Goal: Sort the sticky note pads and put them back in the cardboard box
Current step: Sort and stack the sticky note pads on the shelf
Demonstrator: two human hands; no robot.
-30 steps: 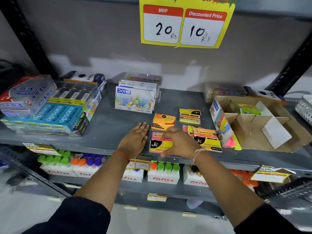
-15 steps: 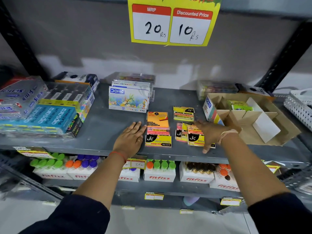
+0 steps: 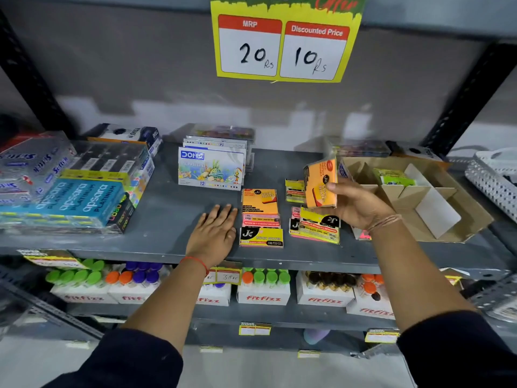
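the right hand (image 3: 361, 208) has its grip closed on an orange sticky note pad (image 3: 320, 182), held upright above the shelf (image 3: 167, 208) at centre right of the frame. just below it lies a yellow pad (image 3: 320, 225) on a small pile. the left hand (image 3: 214, 233) rests flat and open on the shelf at centre, holding nothing, just beside a row of pads (image 3: 260, 218). the cardboard box (image 3: 458, 217) with dividers sits at right, a green pad (image 3: 393, 176) inside a rear compartment.
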